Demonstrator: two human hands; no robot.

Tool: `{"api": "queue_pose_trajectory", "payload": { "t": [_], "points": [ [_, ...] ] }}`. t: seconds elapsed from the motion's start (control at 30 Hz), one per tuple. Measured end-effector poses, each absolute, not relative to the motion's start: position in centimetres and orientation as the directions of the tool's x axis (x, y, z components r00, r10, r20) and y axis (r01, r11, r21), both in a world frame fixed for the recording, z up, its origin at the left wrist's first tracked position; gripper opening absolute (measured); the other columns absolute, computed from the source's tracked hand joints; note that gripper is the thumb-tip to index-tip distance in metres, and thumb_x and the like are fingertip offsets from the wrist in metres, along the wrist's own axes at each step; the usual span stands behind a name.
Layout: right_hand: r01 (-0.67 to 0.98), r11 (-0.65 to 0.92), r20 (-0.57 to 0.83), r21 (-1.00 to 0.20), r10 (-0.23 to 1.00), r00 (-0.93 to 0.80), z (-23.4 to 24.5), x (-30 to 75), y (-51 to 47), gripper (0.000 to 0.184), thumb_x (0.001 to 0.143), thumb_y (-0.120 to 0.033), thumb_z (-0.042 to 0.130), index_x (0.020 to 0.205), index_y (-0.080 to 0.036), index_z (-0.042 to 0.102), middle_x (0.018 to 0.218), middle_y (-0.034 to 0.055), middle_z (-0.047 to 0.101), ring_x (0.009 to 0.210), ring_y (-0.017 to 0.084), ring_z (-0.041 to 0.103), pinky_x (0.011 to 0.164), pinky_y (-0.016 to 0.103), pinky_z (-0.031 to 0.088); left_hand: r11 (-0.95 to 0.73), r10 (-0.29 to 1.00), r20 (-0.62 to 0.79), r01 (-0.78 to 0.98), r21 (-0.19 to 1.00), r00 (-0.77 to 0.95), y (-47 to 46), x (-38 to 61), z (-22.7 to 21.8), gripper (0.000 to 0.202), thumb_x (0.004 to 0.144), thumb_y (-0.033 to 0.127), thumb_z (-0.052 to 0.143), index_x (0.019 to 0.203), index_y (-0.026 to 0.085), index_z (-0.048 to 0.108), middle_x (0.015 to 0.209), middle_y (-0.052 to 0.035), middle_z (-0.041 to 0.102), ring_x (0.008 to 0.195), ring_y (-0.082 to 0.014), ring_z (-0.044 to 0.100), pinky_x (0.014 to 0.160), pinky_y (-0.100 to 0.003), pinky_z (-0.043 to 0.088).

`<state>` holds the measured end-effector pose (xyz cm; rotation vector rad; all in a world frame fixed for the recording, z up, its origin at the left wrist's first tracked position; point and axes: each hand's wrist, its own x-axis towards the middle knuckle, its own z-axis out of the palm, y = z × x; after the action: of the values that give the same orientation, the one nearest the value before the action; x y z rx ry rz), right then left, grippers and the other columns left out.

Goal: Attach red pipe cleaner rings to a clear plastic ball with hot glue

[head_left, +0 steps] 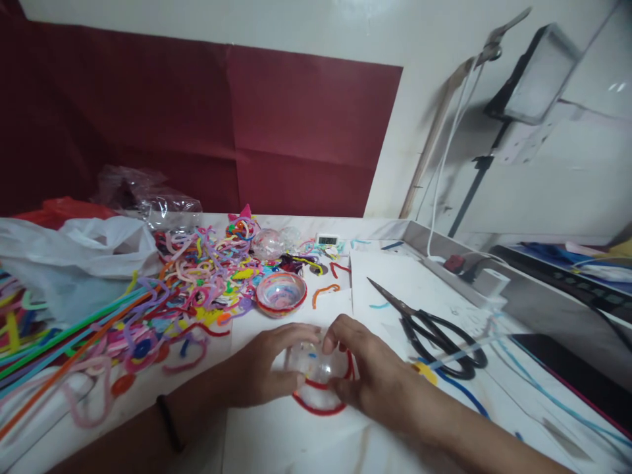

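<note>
Both my hands cup a clear plastic half-sphere [315,366] that rests on the white table [276,434]. A red pipe cleaner [316,406] curls round its rim. My left hand [264,370] curves round the left side, thumb and fingers pressed to the dome. From the right, my right hand [372,372] holds the dome and the red pipe cleaner with bent fingers. Behind them stands a second half-sphere bowl [281,293] wrapped in coloured pipe cleaners.
A heap of curled pipe cleaners [207,276] and long straight ones [64,342] cover the left side, beside a white plastic bag [74,257]. Black scissors [434,332] lie to the right of my hands. Clear balls [269,242] sit at the back. A power strip [459,266] lies along the right edge.
</note>
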<state>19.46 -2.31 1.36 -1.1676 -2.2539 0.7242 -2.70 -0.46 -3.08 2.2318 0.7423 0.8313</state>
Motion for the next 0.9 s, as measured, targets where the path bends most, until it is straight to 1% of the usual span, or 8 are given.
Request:
{"api": "queue_pose_trajectory", "payload": {
  "t": [0.1,0.27,0.43,0.5,0.6,0.77,0.83,0.9],
  "points": [
    [0.552,0.510,0.216,-0.660,0.832,-0.510,1.1,19.6,-2.3,0.044,0.059,0.009,0.055,0.089,-0.023,0.051,0.098,-0.0003,0.058,0.096,0.019,0.055,0.083,0.032,0.043,-0.656,0.691,0.379,0.313,0.687,0.615,-0.7,-2.2,-2.8,0.054,0.072,0.011,0.067,0.124,0.020,0.055,0.132,-0.0098,0.060,0.121,-0.0248,0.055,0.105,-0.038,0.041],
    [0.542,0.476,0.150,-0.692,0.830,-0.538,0.9,20.1,-1.9,0.042,0.061,0.005,0.058,0.093,-0.022,0.052,0.101,0.0014,0.057,0.098,0.021,0.054,0.083,0.033,0.041,-0.653,0.702,0.375,0.338,0.677,0.605,-0.7,-1.9,-2.8,0.053,0.072,0.011,0.067,0.123,0.020,0.056,0.131,-0.0082,0.060,0.121,-0.0240,0.056,0.104,-0.036,0.042],
    [0.533,0.463,0.141,-0.709,0.833,-0.535,0.9,20.2,-1.7,0.043,0.059,0.007,0.058,0.091,-0.022,0.052,0.101,0.0006,0.056,0.099,0.020,0.052,0.084,0.032,0.039,-0.668,0.704,0.376,0.382,0.638,0.603,-0.9,-1.8,-2.9,0.054,0.071,0.008,0.064,0.123,0.019,0.056,0.131,-0.0101,0.059,0.121,-0.0248,0.055,0.104,-0.037,0.041],
    [0.525,0.466,0.148,-0.713,0.831,-0.536,0.8,20.1,-1.7,0.044,0.059,0.008,0.058,0.090,-0.022,0.051,0.099,0.0001,0.056,0.097,0.020,0.052,0.083,0.031,0.039,-0.693,0.687,0.396,0.385,0.610,0.609,-1.1,-1.5,-2.8,0.054,0.072,0.007,0.062,0.124,0.019,0.055,0.130,-0.0103,0.058,0.120,-0.0240,0.054,0.103,-0.036,0.042],
    [0.501,0.474,0.166,-0.724,0.825,-0.540,0.7,20.1,-1.6,0.044,0.059,0.008,0.060,0.091,-0.022,0.050,0.098,-0.0004,0.055,0.094,0.019,0.052,0.081,0.029,0.039,-0.714,0.673,0.421,0.386,0.585,0.608,-1.4,-1.0,-2.7,0.053,0.074,0.011,0.064,0.125,0.019,0.053,0.127,-0.0093,0.058,0.118,-0.0226,0.055,0.102,-0.034,0.043],
    [0.472,0.507,0.188,-0.721,0.799,-0.571,0.6,20.6,-1.4,0.046,0.059,0.010,0.058,0.092,-0.022,0.052,0.097,0.0000,0.055,0.095,0.019,0.054,0.082,0.030,0.040,-0.661,0.738,0.391,0.474,0.581,0.550,-1.7,-0.4,-2.7,0.050,0.073,0.013,0.069,0.120,0.019,0.056,0.123,-0.0076,0.060,0.115,-0.0216,0.056,0.101,-0.032,0.043],
    [0.462,0.521,0.198,-0.718,0.788,-0.583,0.6,20.9,-1.4,0.047,0.059,0.011,0.056,0.093,-0.022,0.053,0.097,-0.0002,0.056,0.097,0.020,0.054,0.083,0.031,0.041,-0.656,0.744,0.386,0.484,0.580,0.546,-1.8,-0.3,-2.7,0.047,0.074,0.014,0.068,0.119,0.020,0.057,0.123,-0.0073,0.059,0.115,-0.0213,0.056,0.101,-0.031,0.042],
    [0.452,0.530,0.208,-0.718,0.782,-0.587,0.4,21.1,-1.2,0.049,0.058,0.011,0.055,0.094,-0.022,0.054,0.097,-0.0001,0.056,0.098,0.020,0.055,0.084,0.031,0.041,-0.662,0.737,0.386,0.479,0.576,0.555,-1.9,-0.2,-2.5,0.048,0.074,0.012,0.066,0.119,0.021,0.056,0.123,-0.0064,0.059,0.115,-0.0205,0.056,0.101,-0.031,0.042]
  ]
}}
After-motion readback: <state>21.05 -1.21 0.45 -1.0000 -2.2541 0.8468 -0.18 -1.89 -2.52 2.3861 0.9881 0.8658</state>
